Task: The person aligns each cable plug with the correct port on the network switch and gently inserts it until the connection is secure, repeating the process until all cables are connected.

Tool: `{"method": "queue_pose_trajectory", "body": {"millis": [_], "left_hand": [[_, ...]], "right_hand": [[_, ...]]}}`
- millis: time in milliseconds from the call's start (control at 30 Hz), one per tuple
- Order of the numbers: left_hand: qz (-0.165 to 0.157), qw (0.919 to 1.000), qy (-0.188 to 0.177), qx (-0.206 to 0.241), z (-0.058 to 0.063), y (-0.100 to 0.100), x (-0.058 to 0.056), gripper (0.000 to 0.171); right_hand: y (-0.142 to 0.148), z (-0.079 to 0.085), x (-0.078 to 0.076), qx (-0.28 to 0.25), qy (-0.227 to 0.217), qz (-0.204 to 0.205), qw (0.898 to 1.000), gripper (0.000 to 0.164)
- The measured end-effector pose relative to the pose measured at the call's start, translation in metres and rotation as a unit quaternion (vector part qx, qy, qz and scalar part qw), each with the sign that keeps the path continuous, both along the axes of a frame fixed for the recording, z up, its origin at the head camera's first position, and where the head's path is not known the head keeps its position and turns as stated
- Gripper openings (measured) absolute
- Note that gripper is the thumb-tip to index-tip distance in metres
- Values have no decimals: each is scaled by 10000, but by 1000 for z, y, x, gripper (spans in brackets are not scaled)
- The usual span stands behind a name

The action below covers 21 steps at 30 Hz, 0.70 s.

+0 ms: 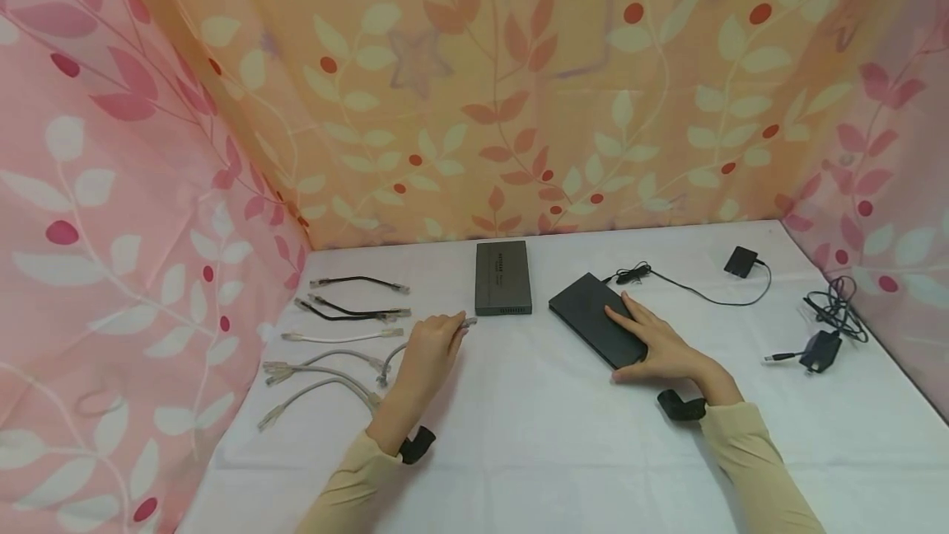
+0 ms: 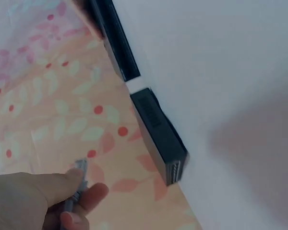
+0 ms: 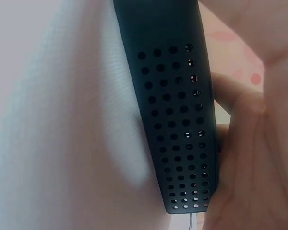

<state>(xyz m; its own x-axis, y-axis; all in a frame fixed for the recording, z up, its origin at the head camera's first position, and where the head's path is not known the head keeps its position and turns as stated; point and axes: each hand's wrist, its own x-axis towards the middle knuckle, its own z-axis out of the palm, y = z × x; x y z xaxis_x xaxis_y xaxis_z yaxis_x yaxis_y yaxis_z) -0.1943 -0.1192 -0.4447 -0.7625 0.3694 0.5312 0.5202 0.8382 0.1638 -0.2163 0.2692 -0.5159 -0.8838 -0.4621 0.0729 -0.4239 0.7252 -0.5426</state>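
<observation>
My left hand [image 1: 430,357] pinches the clear plug [image 2: 81,165] of a short grey network cable [image 1: 395,355] between thumb and fingers. The cable trails back behind that hand, partly hidden. Just beyond the plug lies a grey network switch [image 1: 503,277], its ports not readable. My right hand [image 1: 660,344] holds a flat black network box [image 1: 593,320] by its near right end, thumb at the near corner and fingers over the top. Rows of round vent holes mark the side of this box in the right wrist view. It sits turned at an angle on the table.
Several short network cables, black [image 1: 348,316], white [image 1: 341,336] and grey [image 1: 319,386], lie at the left. A thin cord runs from behind the black box to a small power adapter [image 1: 740,262]. Another adapter [image 1: 820,351] with coiled cord lies near the right edge. Patterned curtains [image 1: 460,105] surround the table.
</observation>
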Motion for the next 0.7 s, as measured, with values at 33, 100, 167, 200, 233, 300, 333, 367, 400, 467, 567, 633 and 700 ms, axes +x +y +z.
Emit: {"method": "queue_pose_trajectory", "body": {"millis": [33,100,167,200,233,300,333,367,400,467,567,633,700], "left_hand": [[46,9999,-77,52,0,3,1,21],[119,9995,-268,147,-1,9,3,22],[137,9980,-569,236,-1,15,6,24],[134,9968,-740,256,-2,17,7,24],[125,9950,-947,292,-2,20,9,24],[73,9904,-1326,378,-4,25,11,24],[65,9873,-1527,425,-5,27,13,24],[60,9843,-1703,468,-6,30,14,23],[52,9816,-1839,509,-8,32,15,22],[44,9761,-2090,586,-11,36,16,21],[-3,9651,-2526,691,-14,40,16,18],[-89,9562,-2831,737,-15,41,16,16],[-305,9385,-3327,872,-16,40,14,17]], "right_hand": [[0,0,0,-9,-9,0,10000,108],[0,0,0,1,-5,5,10000,108],[0,0,0,3,1,13,10000,108],[0,0,0,5,3,18,10000,108],[0,0,0,11,3,11,10000,108],[1,0,0,11,-9,-1,10000,108],[0,1,0,9,-20,-8,10000,108],[1,1,0,11,-29,-14,10000,108],[0,1,1,17,-42,-26,10000,109],[0,2,1,27,-46,-40,10000,109],[0,2,1,41,-33,-44,10000,109],[0,2,1,28,-42,-38,10000,109],[-1,2,0,33,-45,-20,10000,109]]}}
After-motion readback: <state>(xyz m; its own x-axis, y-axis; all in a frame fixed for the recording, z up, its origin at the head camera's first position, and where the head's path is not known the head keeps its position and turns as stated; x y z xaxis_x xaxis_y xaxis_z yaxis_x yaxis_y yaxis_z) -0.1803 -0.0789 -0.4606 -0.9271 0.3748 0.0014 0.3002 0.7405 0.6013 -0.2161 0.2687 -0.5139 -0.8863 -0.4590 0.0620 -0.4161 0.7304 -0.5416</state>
